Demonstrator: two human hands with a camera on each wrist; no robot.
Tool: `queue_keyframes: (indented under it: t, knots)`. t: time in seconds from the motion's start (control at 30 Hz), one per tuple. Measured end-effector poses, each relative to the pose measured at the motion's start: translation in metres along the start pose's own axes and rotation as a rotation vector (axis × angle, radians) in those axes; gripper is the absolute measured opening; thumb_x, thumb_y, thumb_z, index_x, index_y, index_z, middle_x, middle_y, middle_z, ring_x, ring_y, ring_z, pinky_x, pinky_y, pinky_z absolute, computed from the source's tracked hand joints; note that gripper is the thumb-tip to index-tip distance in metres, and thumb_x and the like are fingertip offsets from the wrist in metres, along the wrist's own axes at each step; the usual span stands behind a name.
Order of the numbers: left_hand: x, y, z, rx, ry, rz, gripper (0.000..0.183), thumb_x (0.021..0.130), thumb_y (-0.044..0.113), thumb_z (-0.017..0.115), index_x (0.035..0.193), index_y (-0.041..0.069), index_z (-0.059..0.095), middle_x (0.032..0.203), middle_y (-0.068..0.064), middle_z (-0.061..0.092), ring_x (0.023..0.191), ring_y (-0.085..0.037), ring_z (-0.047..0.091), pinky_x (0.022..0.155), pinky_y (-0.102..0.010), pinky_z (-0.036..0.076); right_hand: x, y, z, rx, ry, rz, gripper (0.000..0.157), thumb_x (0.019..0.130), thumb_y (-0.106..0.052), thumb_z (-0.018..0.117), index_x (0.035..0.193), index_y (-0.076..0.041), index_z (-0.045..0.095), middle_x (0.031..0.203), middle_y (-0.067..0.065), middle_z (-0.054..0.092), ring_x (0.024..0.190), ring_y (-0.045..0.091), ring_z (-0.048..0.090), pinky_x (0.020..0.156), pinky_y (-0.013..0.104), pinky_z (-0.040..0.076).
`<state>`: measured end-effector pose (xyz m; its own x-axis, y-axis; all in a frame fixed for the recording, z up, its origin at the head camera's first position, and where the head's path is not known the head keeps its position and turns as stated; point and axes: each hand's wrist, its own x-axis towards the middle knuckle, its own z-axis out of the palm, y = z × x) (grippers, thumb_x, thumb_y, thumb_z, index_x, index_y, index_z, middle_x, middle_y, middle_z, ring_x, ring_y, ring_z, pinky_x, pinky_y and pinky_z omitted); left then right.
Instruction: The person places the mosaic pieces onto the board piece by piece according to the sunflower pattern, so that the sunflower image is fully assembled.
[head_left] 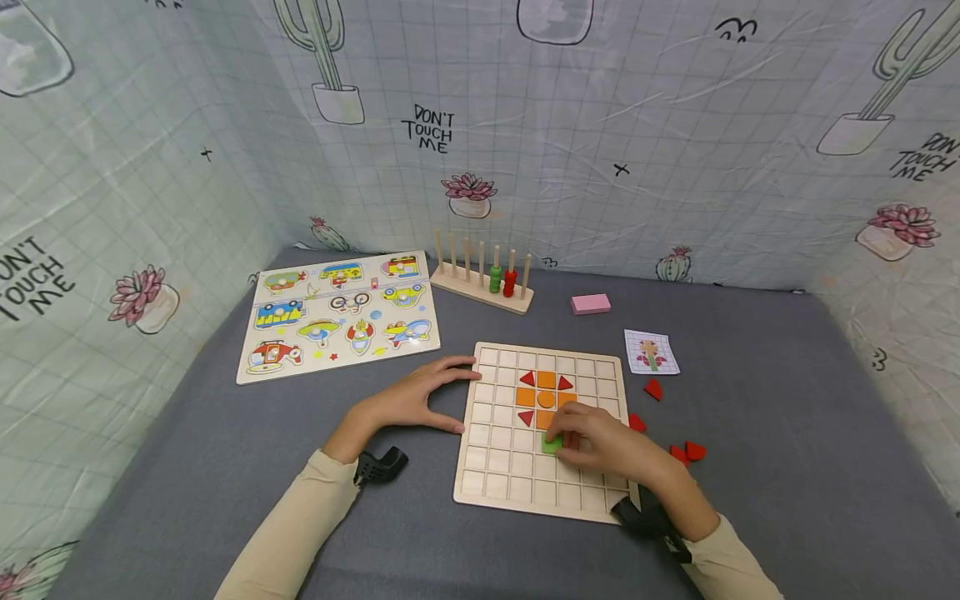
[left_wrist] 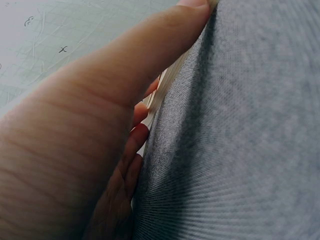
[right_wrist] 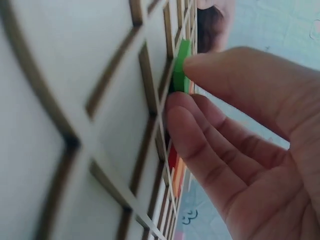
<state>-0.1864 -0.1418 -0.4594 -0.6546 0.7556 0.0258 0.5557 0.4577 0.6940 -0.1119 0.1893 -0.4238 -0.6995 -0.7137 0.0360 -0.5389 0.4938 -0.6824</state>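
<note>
The right hand (head_left: 603, 442) pinched a green square (head_left: 551, 443) between thumb and fingers, over the board (head_left: 495, 483). The square was just near of the nearest orange square (head_left: 545, 419). It looked a bit tipped, but the fingers hid part of it. The left hand (head_left: 412, 398) had its thumb and fingers spread apart, and their tips touched the board's left edge.

Four orange squares sat around an orange circle (head_left: 546, 399), with red triangles (head_left: 527, 379) at the far left, far right and near left corners.

Loose red bits (head_left: 696, 451) lay on the table (head_left: 405, 533) to the right of the board. Far of them was a card (head_left: 652, 352), and beyond that, to the left, a pink block (head_left: 591, 304). A peg rack (head_left: 472, 289) stood far of the board. A picture puzzle (head_left: 375, 354) lay to the far left.
</note>
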Motion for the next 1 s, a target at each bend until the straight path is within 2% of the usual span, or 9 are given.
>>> queue_keyframes:
  t: [0.2, 0.53, 0.73, 1.0]
  knots:
    - [0.0, 0.0, -0.001, -0.007, -0.004, -0.008, 0.077, 0.079, 0.04, 0.081, 0.145, 0.021, 0.047, 0.158, -0.002, 0.028, 0.143, -0.028, 0.027, 0.112, -0.054, 0.025, 0.003, -0.002, 0.002, -0.025, 0.016, 0.012, 0.009, 0.087, -0.005, 0.072, 0.095, -0.009, 0.072, 0.1, -0.001, 0.06, 0.09, 0.012, 0.055, 0.079, 0.026, 0.051]
    - [0.001, -0.001, -0.001, 0.005, 0.001, -0.004, 0.077, 0.079, 0.041, 0.081, 0.145, 0.02, 0.047, 0.157, -0.003, 0.029, 0.143, -0.028, 0.028, 0.112, -0.054, 0.026, 0.006, -0.001, 0.003, -0.017, 0.011, 0.034, 0.007, 0.087, -0.007, 0.073, 0.092, -0.011, 0.072, 0.099, -0.003, 0.063, 0.093, 0.013, 0.058, 0.082, 0.027, 0.053]
    - [0.001, 0.0, -0.002, -0.008, -0.002, -0.006, 0.077, 0.079, 0.04, 0.081, 0.145, 0.02, 0.047, 0.157, -0.003, 0.029, 0.143, -0.029, 0.028, 0.111, -0.055, 0.026, 0.003, 0.001, 0.001, -0.021, 0.038, 0.024, 0.01, 0.088, -0.005, 0.072, 0.097, -0.01, 0.071, 0.101, -0.002, 0.062, 0.086, 0.012, 0.056, 0.073, 0.023, 0.05]
    - [0.001, 0.002, 0.0, -0.007, -0.007, -0.01, 0.077, 0.079, 0.041, 0.081, 0.145, 0.02, 0.047, 0.157, -0.003, 0.029, 0.143, -0.029, 0.028, 0.112, -0.054, 0.026, -0.007, 0.006, -0.014, -0.032, 0.114, 0.083, 0.013, 0.088, -0.005, 0.072, 0.1, -0.008, 0.072, 0.1, 0.002, 0.064, 0.077, 0.008, 0.052, 0.065, 0.023, 0.048]
